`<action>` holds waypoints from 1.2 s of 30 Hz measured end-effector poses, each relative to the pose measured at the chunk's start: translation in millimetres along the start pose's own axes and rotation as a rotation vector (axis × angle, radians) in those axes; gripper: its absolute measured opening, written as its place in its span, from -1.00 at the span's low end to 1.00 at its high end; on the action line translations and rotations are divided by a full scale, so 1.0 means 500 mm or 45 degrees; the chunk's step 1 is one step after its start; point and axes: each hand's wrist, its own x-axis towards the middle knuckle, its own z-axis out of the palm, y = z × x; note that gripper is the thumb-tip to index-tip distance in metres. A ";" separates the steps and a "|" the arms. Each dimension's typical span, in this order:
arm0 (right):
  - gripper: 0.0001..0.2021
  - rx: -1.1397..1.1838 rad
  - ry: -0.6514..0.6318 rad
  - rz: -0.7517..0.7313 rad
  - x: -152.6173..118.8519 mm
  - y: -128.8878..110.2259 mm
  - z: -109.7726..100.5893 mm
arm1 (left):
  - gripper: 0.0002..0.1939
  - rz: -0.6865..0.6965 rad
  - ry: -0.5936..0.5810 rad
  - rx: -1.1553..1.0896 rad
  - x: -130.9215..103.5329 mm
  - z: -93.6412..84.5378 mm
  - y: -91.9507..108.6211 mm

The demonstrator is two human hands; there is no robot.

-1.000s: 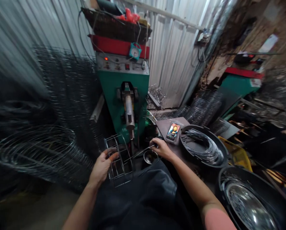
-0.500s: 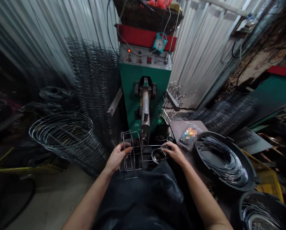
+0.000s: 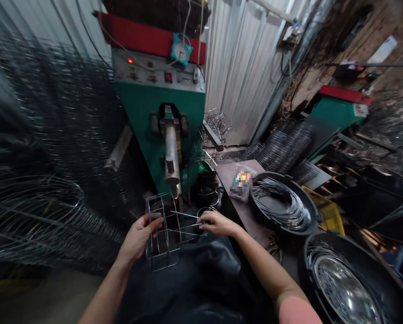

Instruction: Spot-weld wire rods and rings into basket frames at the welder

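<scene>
Pinching a wire rack (image 3: 167,229) between thumb and fingers, the left hand (image 3: 137,235) holds it in front of the green machine (image 3: 137,103). Also before the machine, the right hand (image 3: 217,222) pinches a thin rod (image 3: 185,214); its tip overlaps the rack, contact unclear. Right of the machine sits a black pan (image 3: 272,223) of wires (image 3: 297,210).

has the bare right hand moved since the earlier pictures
Yes, judged against the flat brown tabletop, the bare right hand has moved down the picture and slightly left.
</scene>
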 end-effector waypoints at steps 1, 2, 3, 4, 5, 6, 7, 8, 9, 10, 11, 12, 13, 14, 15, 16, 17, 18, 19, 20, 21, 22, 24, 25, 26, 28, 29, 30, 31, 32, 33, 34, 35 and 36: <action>-0.85 -0.023 -0.004 0.018 0.004 -0.005 0.008 | -0.50 -0.001 -0.012 0.017 -0.002 0.002 -0.003; -0.85 -0.037 -0.002 0.036 0.008 -0.010 0.016 | -0.50 -0.007 -0.019 0.033 -0.005 0.005 -0.006; -0.85 -0.043 0.007 0.048 0.012 -0.015 0.025 | -0.49 -0.015 -0.023 0.045 -0.008 0.007 -0.008; -0.85 -0.044 0.017 0.053 0.016 -0.019 0.032 | -0.49 -0.023 -0.024 0.053 -0.011 0.010 -0.009; -0.86 -0.046 0.024 0.050 0.019 -0.022 0.040 | -0.49 -0.029 -0.026 0.055 -0.014 0.011 -0.010; -0.86 -0.051 0.027 0.040 0.021 -0.024 0.046 | -0.50 -0.030 -0.031 0.055 -0.017 0.012 -0.010; -0.85 -0.059 0.025 0.027 0.022 -0.025 0.050 | -0.50 -0.030 -0.038 0.056 -0.019 0.011 -0.010; -0.84 -0.069 0.025 0.018 0.022 -0.025 0.053 | -0.51 -0.028 -0.038 0.058 -0.021 0.009 -0.009; -0.83 -0.076 0.038 0.021 0.020 -0.024 0.053 | -0.51 -0.026 -0.031 0.056 -0.021 0.006 -0.008; -0.82 -0.073 0.072 0.038 0.018 -0.022 0.051 | -0.51 -0.027 -0.015 0.053 -0.021 0.001 -0.008; -0.81 -0.058 0.131 0.071 0.014 -0.018 0.047 | -0.51 -0.030 0.007 0.047 -0.020 -0.004 -0.007; -0.81 -0.030 0.209 0.116 0.010 -0.012 0.040 | -0.51 -0.035 0.029 0.040 -0.019 -0.010 -0.006; -0.83 0.008 0.301 0.166 0.006 -0.005 0.032 | -0.52 -0.039 0.050 0.029 -0.017 -0.016 -0.005; -0.86 0.053 0.390 0.210 0.002 0.003 0.023 | -0.52 -0.040 0.062 0.015 -0.014 -0.021 -0.005; -0.87 0.099 0.470 0.243 -0.001 0.012 0.013 | -0.53 -0.038 0.066 0.002 -0.011 -0.026 -0.005; -0.88 0.140 0.536 0.263 -0.003 0.022 0.004 | -0.53 -0.032 0.062 -0.011 -0.008 -0.029 -0.005; -0.88 0.170 0.591 0.270 -0.004 0.032 -0.005 | -0.54 -0.024 0.053 -0.026 -0.004 -0.031 -0.006; -0.88 0.189 0.633 0.266 -0.004 0.042 -0.012 | -0.55 -0.016 0.038 -0.045 0.001 -0.031 -0.005; -0.88 0.195 0.667 0.254 -0.001 0.051 -0.017 | -0.55 -0.005 0.022 -0.067 0.006 -0.030 -0.005; -0.88 0.188 0.696 0.238 0.002 0.060 -0.020 | -0.56 0.003 0.008 -0.088 0.010 -0.027 -0.004; -0.88 0.173 0.722 0.222 0.007 0.068 -0.023 | -0.56 0.007 -0.001 -0.108 0.015 -0.023 -0.002; -0.88 0.155 0.745 0.203 0.013 0.074 -0.024 | -0.56 0.005 -0.005 -0.125 0.019 -0.018 0.001; -0.87 0.117 0.773 0.161 0.026 0.083 -0.024 | -0.54 -0.016 0.002 -0.141 0.025 -0.008 0.007; -0.87 0.098 0.775 0.137 0.032 0.086 -0.024 | -0.54 -0.029 0.013 -0.141 0.026 -0.003 0.011; -0.86 0.082 0.774 0.113 0.038 0.089 -0.023 | -0.54 -0.038 0.026 -0.137 0.027 0.002 0.014; -0.85 0.055 0.764 0.074 0.048 0.091 -0.022 | -0.55 -0.041 0.046 -0.129 0.028 0.010 0.019; -0.84 0.045 0.757 0.061 0.053 0.092 -0.021 | -0.56 -0.037 0.051 -0.128 0.029 0.013 0.021; -0.84 0.037 0.746 0.051 0.057 0.092 -0.020 | -0.57 -0.030 0.055 -0.131 0.030 0.015 0.022; -0.84 0.030 0.730 0.041 0.062 0.092 -0.019 | -0.57 -0.027 0.055 -0.136 0.031 0.016 0.022; -0.84 0.024 0.710 0.029 0.066 0.092 -0.018 | -0.58 -0.024 0.055 -0.144 0.033 0.016 0.021; -0.83 0.022 0.689 0.013 0.071 0.092 -0.017 | -0.59 -0.024 0.052 -0.156 0.035 0.016 0.020; -0.83 0.021 0.671 -0.005 0.075 0.091 -0.016 | -0.59 -0.023 0.049 -0.168 0.038 0.014 0.019; -0.83 0.019 0.657 -0.020 0.080 0.091 -0.015 | -0.60 -0.022 0.042 -0.177 0.040 0.013 0.018; -0.82 0.014 0.648 -0.031 0.084 0.090 -0.015 | -0.60 -0.020 0.036 -0.184 0.042 0.012 0.017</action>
